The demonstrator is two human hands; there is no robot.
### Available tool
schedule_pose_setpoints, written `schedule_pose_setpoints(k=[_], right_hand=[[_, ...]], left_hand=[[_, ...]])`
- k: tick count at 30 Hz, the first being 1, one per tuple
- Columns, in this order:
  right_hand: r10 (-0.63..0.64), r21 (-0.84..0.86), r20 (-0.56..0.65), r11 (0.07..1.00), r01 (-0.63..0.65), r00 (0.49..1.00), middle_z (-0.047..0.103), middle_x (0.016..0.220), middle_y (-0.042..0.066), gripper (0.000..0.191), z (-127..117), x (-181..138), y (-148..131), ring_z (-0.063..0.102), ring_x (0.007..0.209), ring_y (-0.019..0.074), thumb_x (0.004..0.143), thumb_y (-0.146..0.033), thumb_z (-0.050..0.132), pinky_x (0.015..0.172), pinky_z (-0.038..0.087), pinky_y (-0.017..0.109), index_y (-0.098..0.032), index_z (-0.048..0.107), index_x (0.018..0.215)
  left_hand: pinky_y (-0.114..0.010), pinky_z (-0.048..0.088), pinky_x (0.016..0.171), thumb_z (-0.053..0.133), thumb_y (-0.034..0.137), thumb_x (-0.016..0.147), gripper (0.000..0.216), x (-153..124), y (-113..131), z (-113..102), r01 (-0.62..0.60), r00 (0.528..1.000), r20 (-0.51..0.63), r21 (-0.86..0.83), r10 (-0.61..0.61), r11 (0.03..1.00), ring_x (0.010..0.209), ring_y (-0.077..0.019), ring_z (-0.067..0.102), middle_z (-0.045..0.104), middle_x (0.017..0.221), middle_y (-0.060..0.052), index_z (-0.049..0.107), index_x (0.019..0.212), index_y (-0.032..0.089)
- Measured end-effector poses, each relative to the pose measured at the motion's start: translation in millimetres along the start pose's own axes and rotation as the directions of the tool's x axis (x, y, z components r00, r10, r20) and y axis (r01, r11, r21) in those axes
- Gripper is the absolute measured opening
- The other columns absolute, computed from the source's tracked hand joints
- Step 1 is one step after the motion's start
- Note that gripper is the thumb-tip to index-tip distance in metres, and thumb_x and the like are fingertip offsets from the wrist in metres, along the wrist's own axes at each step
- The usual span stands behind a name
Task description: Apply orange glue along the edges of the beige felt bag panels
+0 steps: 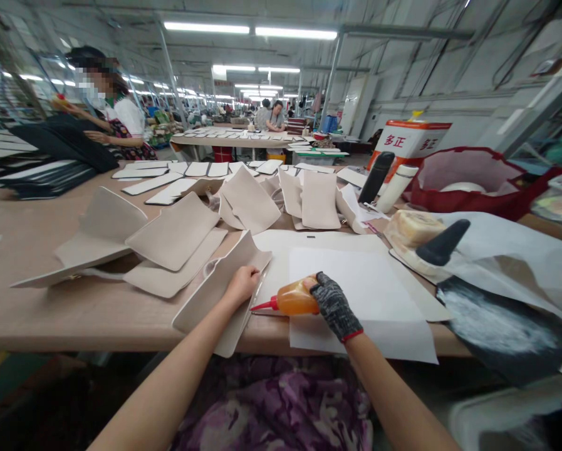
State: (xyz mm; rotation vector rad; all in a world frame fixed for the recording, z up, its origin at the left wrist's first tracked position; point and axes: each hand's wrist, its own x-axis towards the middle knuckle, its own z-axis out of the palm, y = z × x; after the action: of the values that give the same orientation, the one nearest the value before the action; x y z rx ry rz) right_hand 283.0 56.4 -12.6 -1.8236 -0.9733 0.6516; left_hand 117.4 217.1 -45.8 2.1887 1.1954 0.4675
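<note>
My right hand (pixel 336 303), in a dark grey knit glove, grips a squeeze bottle (pixel 296 298) of amber liquid, probably glue. Its red nozzle points left, with the tip at the edge of a beige folded panel (pixel 228 282). My bare left hand (pixel 243 285) is closed on that panel near its right edge; the fingertips are partly hidden. Under the bottle and right hand lie a white paper sheet (pixel 356 275) and a larger off-white board (pixel 271 241). More beige folded panels (pixel 175 228) stand to the left and behind.
At the right are a black cone-shaped object (pixel 443 243), a black bottle (pixel 377 177), a white bottle (pixel 396 188), a dark red bag (pixel 463 181) and a white-and-orange can (pixel 410 141). Flat white pieces (pixel 151 183) lie along the back. A co-worker (pixel 116 113) stands at the far left by stacked black panels.
</note>
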Motion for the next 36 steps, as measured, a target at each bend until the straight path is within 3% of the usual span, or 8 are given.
schedule_pose_setpoints(k=[9,20,23,26,28,31,34,36], right_hand=[[-0.037,0.028,0.042,0.999,0.035,0.998,0.059,0.074,0.006,0.038,2,-17,-6,0.054,0.067,0.0204,0.069,-0.053,0.044,0.065,0.044,0.033,-0.017,0.055,0.078],[-0.039,0.09,0.129,0.996,0.027,0.991,0.058,0.069,0.002,0.031,9,-27,0,0.052,0.065,0.0175,0.07,-0.049,0.049,0.065,0.042,0.03,-0.019,0.056,0.073],[-0.026,0.248,0.186,0.968,-0.022,0.982,0.058,0.067,0.001,0.027,2,-24,5,0.051,0.062,0.016,0.071,-0.045,0.052,0.059,0.041,0.028,-0.019,0.055,0.071],[0.094,0.527,0.321,0.809,-0.26,0.943,0.057,0.068,0.002,0.027,-9,-14,11,0.05,0.057,0.0145,0.073,-0.045,0.055,0.047,0.037,0.024,-0.018,0.056,0.076],[0.135,0.606,0.389,0.707,-0.364,0.911,0.058,0.072,0.004,0.034,-15,-4,16,0.049,0.054,0.0143,0.074,-0.05,0.052,0.041,0.032,0.023,-0.018,0.056,0.083],[0.048,0.732,0.37,0.6,-0.323,0.928,0.054,0.071,0.002,0.043,-21,15,26,0.042,0.051,0.0128,0.068,-0.06,0.047,0.037,0.023,0.02,-0.021,0.053,0.086],[-0.038,0.884,0.327,0.366,-0.291,0.944,0.048,0.067,-0.001,0.043,-19,28,38,0.038,0.051,0.0121,0.059,-0.057,0.056,0.037,0.022,0.018,-0.023,0.051,0.085],[-0.025,0.917,0.336,0.235,-0.321,0.942,0.049,0.071,0.0,0.042,-16,31,44,0.041,0.056,0.0129,0.058,-0.051,0.061,0.037,0.026,0.019,-0.022,0.053,0.087]], left_hand=[[-0.023,0.042,0.065,0.049,0.019,0.08,0.022,0,-1,1,-0.006,1.0,-0.007,-0.002,0.006,1.0,0.073,-0.0171,0.061,0.071,0.077,-0.006,0.07,0.081,0.012],[-0.024,0.042,0.067,0.047,0.02,0.081,0.024,1,-4,2,-0.013,1.0,0.004,0.022,0.013,1.0,0.076,-0.0176,0.061,0.071,0.081,-0.007,0.07,0.085,0.012],[-0.024,0.042,0.067,0.047,0.022,0.083,0.025,-1,-2,1,-0.014,1.0,0.013,0.048,0.014,0.999,0.076,-0.0178,0.062,0.071,0.082,-0.007,0.069,0.087,0.013],[-0.024,0.042,0.067,0.046,0.027,0.085,0.026,-4,0,-2,-0.027,0.999,0.029,0.086,0.025,0.996,0.077,-0.0175,0.062,0.071,0.085,-0.007,0.069,0.088,0.014],[-0.024,0.042,0.068,0.044,0.029,0.087,0.028,-6,2,-3,-0.037,0.999,0.041,0.125,0.032,0.991,0.076,-0.0174,0.061,0.07,0.084,-0.007,0.068,0.086,0.014],[-0.024,0.042,0.076,0.041,0.026,0.089,0.028,-13,6,-3,-0.053,0.998,0.037,0.201,0.046,0.978,0.086,-0.0175,0.06,0.067,0.091,-0.008,0.066,0.089,0.015],[-0.025,0.041,0.079,0.038,0.02,0.089,0.027,-23,11,2,-0.053,0.999,0.017,0.279,0.05,0.959,0.091,-0.0179,0.058,0.061,0.101,-0.008,0.065,0.091,0.018],[-0.027,0.042,0.073,0.035,0.018,0.089,0.028,-29,14,6,-0.051,0.999,0.015,0.377,0.049,0.925,0.09,-0.0194,0.057,0.058,0.101,-0.008,0.063,0.09,0.019]])
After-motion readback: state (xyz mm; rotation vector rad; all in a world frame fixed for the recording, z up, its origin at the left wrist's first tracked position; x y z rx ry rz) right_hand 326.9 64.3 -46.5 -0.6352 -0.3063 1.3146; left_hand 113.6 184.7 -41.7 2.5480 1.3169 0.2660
